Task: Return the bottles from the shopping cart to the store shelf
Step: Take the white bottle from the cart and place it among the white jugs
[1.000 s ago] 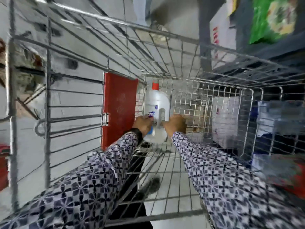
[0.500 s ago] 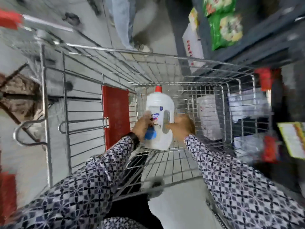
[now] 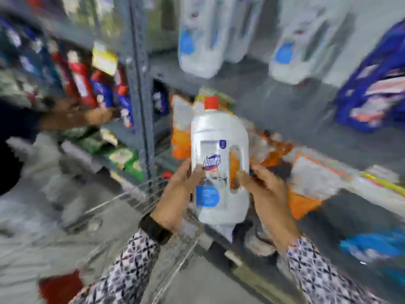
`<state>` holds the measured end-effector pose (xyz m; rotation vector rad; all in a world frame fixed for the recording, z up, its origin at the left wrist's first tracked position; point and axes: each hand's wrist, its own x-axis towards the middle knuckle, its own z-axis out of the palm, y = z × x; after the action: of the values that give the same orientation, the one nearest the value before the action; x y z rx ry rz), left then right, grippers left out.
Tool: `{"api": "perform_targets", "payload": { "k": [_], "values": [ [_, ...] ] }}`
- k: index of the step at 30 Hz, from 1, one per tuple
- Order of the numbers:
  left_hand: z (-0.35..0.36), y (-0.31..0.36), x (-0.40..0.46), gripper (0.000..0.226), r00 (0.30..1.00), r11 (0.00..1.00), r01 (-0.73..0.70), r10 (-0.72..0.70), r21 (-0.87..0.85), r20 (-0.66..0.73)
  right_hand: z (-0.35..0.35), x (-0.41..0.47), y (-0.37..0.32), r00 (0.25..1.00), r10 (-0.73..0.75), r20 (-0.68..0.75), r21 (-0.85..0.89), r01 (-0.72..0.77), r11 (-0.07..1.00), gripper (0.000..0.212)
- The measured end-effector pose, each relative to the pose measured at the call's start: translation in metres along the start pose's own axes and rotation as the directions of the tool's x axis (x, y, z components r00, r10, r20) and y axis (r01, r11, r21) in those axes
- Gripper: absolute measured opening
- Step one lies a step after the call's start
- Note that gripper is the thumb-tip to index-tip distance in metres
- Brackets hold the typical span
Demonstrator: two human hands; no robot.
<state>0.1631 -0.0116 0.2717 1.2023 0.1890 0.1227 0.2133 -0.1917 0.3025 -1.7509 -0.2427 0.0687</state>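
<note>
A large white bottle (image 3: 219, 163) with a red cap, a built-in handle and a blue label stands upright in the air in front of the grey store shelf (image 3: 252, 77). My left hand (image 3: 179, 194) grips its left side and my right hand (image 3: 265, 194) grips its right side by the handle. Similar white bottles (image 3: 203, 38) stand on the upper shelf above it. The wire shopping cart (image 3: 131, 200) lies below and to the left of my hands. The view is blurred.
Another person's arm (image 3: 79, 115) reaches toward red and blue packs on the left shelves. A grey shelf post (image 3: 140, 95) rises left of the bottle. Orange bags (image 3: 182, 137) sit behind it, blue bags (image 3: 377, 84) at upper right.
Both hands have lifted the white bottle out of the cart and up in front of the shelf. My view has swung from the cart's inside to the shelves.
</note>
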Motion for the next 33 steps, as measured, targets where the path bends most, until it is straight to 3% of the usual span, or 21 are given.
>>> {"api": "perform_targets", "payload": {
  "k": [2,4,8,11,15,21,26,33],
  "values": [
    [0.064,0.040,0.002,0.026,0.985,0.992,-0.126,0.121,0.033,0.122,-0.050,-0.012,-0.042,0.979,-0.101,-0.178,0.130,0.125,0.984,0.023],
    [0.125,0.074,-0.004,0.031,0.944,0.970,-0.236,0.215,0.055,0.249,-0.100,-0.026,-0.076,0.931,-0.156,-0.330,0.244,0.244,0.939,0.021],
    [0.223,0.124,-0.018,0.039,0.819,0.912,-0.410,0.367,0.003,0.441,-0.183,-0.047,-0.128,0.813,-0.280,-0.511,0.255,0.454,0.854,0.019],
    [0.272,0.140,-0.033,0.041,0.754,0.891,-0.454,0.395,-0.018,0.525,-0.224,-0.064,-0.147,0.770,-0.314,-0.556,0.252,0.516,0.818,0.020],
    [0.304,0.135,-0.046,0.040,0.746,0.902,-0.431,0.376,-0.033,0.549,-0.255,-0.082,-0.147,0.761,-0.338,-0.554,0.270,0.548,0.792,0.021],
    [0.293,0.128,-0.045,0.038,0.769,0.907,-0.422,0.362,-0.007,0.526,-0.250,-0.076,-0.135,0.781,-0.359,-0.511,0.257,0.538,0.803,0.026],
    [0.233,0.133,0.004,0.040,0.822,0.921,-0.390,0.350,-0.004,0.449,-0.192,-0.022,-0.125,0.828,-0.391,-0.401,0.098,0.463,0.881,0.024],
    [0.180,0.148,0.117,0.035,0.872,0.922,-0.383,0.339,0.060,0.354,-0.119,0.083,-0.124,0.824,-0.318,-0.468,0.044,0.381,0.924,0.026]
  ]
}}
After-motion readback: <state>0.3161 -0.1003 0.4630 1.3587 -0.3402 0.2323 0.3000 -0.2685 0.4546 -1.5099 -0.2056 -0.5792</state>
